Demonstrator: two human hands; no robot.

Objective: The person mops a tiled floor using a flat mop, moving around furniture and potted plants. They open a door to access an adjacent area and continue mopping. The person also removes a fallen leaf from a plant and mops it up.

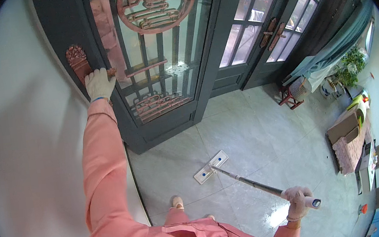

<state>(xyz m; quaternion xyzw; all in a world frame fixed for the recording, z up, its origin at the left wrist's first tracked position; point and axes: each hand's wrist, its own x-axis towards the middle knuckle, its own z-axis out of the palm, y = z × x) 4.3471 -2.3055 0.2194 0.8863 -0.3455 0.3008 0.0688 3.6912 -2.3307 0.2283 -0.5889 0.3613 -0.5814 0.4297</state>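
My left hand (100,85), in a white knit glove, is closed over the handle (111,72) of a dark grey glazed door (204,81). The handle's carved copper-coloured backplate (79,62) shows above my fingers. In my gloved right hand (297,203) is the grip end of a flat mop's pole (261,187). The pole slants down to a white rectangular mop head (211,167), which lies flat on the grey tiled floor (247,129). Two blue round spots mark the head's top. Any pad under it is hidden.
A white wall (26,120) runs close along my left. Further double doors (254,36) stand at the back. On the right are a small dark red stool (290,97), potted plants (350,66), a cloth-covered table (348,152) and an orange object (363,208) on the floor.
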